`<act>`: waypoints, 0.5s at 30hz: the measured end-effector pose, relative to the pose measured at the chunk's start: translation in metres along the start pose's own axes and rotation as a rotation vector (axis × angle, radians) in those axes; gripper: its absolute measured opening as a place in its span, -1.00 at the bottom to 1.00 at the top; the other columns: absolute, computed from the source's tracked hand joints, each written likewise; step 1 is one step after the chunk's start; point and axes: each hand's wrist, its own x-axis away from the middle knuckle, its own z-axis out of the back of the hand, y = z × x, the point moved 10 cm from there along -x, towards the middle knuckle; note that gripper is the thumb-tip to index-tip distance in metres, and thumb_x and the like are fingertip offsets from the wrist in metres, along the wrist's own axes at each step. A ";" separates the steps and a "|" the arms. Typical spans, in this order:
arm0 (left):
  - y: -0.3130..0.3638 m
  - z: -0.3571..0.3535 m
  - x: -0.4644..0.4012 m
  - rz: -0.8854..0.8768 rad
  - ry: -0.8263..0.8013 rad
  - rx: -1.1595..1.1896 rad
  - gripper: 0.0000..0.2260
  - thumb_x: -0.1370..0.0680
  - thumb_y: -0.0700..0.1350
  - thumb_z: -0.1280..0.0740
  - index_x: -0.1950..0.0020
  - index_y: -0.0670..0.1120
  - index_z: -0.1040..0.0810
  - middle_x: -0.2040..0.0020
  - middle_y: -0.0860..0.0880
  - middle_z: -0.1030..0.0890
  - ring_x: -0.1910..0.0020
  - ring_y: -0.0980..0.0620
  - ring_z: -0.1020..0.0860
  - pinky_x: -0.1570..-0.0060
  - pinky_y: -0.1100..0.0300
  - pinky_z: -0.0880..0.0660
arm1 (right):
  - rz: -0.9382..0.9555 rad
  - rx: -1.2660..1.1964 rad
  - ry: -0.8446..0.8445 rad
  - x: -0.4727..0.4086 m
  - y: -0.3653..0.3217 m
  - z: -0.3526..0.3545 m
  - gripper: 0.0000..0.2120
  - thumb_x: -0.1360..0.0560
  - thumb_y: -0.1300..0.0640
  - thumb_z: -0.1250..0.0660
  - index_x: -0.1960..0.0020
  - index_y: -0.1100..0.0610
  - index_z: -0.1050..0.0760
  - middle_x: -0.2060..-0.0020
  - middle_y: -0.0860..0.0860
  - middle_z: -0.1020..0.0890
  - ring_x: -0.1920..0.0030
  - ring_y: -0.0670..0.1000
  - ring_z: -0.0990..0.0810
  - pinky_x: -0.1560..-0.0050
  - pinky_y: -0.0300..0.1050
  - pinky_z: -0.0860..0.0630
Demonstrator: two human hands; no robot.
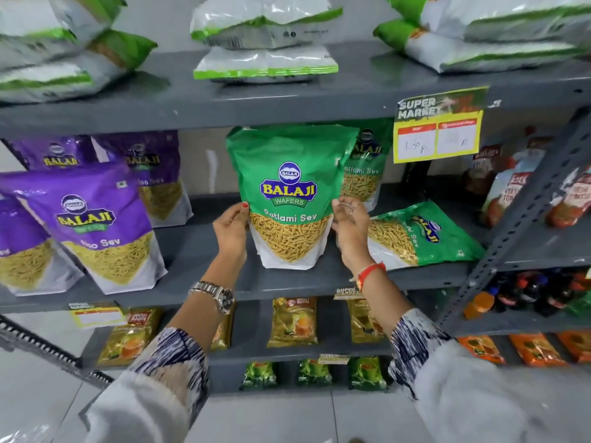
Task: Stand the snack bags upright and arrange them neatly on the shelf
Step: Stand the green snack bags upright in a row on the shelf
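Note:
A green Ratlami Sev bag (289, 187) stands upright on the grey middle shelf (198, 251). My left hand (231, 227) grips its left edge and my right hand (350, 225) grips its right edge. Behind it a second green bag (364, 167) stands upright, partly hidden. A third green bag (422, 236) lies flat on the shelf to the right. Purple Aloo Sev bags (96, 225) stand or lean at the left, with more purple bags (153, 174) behind them.
White-and-green bags (265, 43) lie stacked on the top shelf. A yellow price tag (438, 135) hangs from the shelf edge. Red packs (511, 187) fill the right rack beyond a slanted metal brace (524, 212). Yellow and green packets (292, 321) sit on lower shelves.

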 end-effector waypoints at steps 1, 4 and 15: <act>-0.005 -0.002 -0.009 0.017 0.015 -0.005 -0.78 -0.52 -0.24 -0.26 -0.11 -0.30 -0.54 0.21 -0.03 -0.60 0.23 0.04 -0.52 0.07 0.11 -0.52 | 0.009 0.013 -0.011 -0.009 0.001 -0.003 -0.86 -0.54 0.20 -0.25 0.13 -0.03 -0.41 0.13 0.04 -0.57 0.06 -0.07 -0.56 -0.19 0.12 -0.49; -0.020 -0.008 -0.025 0.054 0.016 -0.016 -0.79 -0.53 -0.22 -0.25 -0.10 -0.27 -0.55 0.19 -0.05 -0.60 0.15 -0.04 -0.52 0.01 0.09 -0.54 | -0.007 0.055 -0.029 -0.031 0.017 -0.004 -0.88 -0.54 0.19 -0.25 0.11 -0.01 -0.41 0.06 0.12 -0.55 0.04 -0.06 -0.55 -0.23 0.19 -0.50; -0.010 0.012 0.004 -0.233 0.359 0.002 -0.76 -0.47 -0.27 -0.32 -0.13 -0.27 -0.52 -0.02 -0.16 -0.60 0.16 0.25 -0.56 0.05 0.38 -0.50 | -0.009 0.045 0.014 -0.031 0.040 0.009 -0.90 -0.51 0.22 -0.26 0.04 0.04 -0.47 0.09 0.07 -0.63 0.02 0.02 -0.63 -0.12 0.02 -0.56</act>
